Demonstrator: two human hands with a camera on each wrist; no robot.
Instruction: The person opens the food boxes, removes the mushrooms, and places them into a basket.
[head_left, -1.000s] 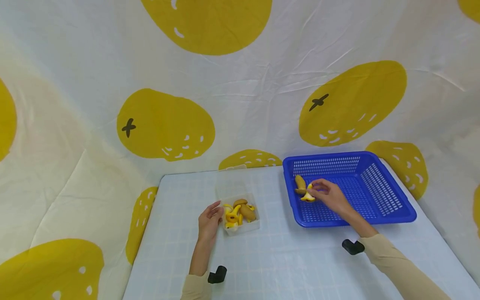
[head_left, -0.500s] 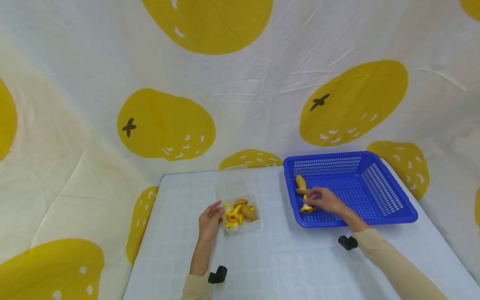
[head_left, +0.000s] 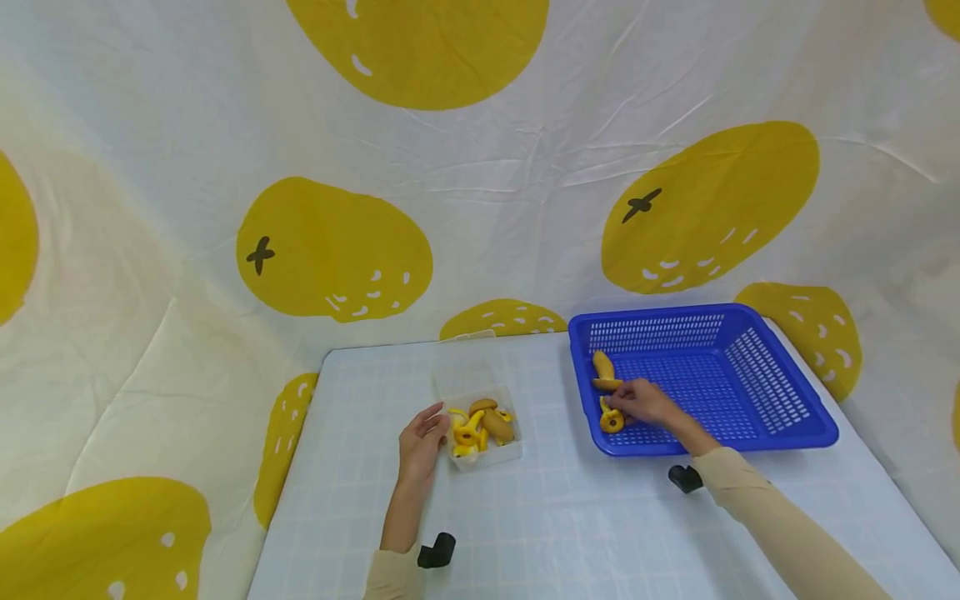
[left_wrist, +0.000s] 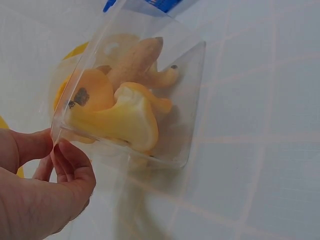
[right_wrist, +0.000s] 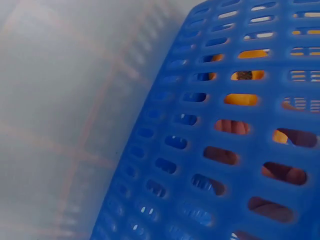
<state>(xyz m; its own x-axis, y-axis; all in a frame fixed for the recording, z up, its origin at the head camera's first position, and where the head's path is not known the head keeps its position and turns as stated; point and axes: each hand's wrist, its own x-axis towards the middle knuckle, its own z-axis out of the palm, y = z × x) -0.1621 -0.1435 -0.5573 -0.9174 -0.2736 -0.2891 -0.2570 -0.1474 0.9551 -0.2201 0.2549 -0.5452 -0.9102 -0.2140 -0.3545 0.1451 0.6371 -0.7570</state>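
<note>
My left hand [head_left: 422,439] pinches the rim of a clear plastic box [left_wrist: 186,105] between thumb and fingers. Inside are several yellow trumpet-shaped mushrooms [left_wrist: 131,117] and brown-capped ones [head_left: 497,426]. Over the left part of a blue basket [head_left: 772,442], my right hand [head_left: 647,402] has its fingertips on the stem of a yellow mushroom [head_left: 611,422], whose cap points toward the near side. Behind it in the basket lies a brown-capped mushroom [head_left: 603,367]. In the right wrist view, the basket's slotted wall [right_wrist: 210,125] hides most of the fingers and the yellow mushroom.
The box's clear lid [head_left: 467,367] lies folded back behind it. Both containers stand on a pale checked tablecloth [head_left: 555,517]. A white curtain [head_left: 517,167] with yellow fruit shapes hangs close behind the table.
My right hand has moved slightly left and nearer with the yellow mushroom, lowering it to the basket's near left part and turning its cap toward the near side. My left hand stays put.
</note>
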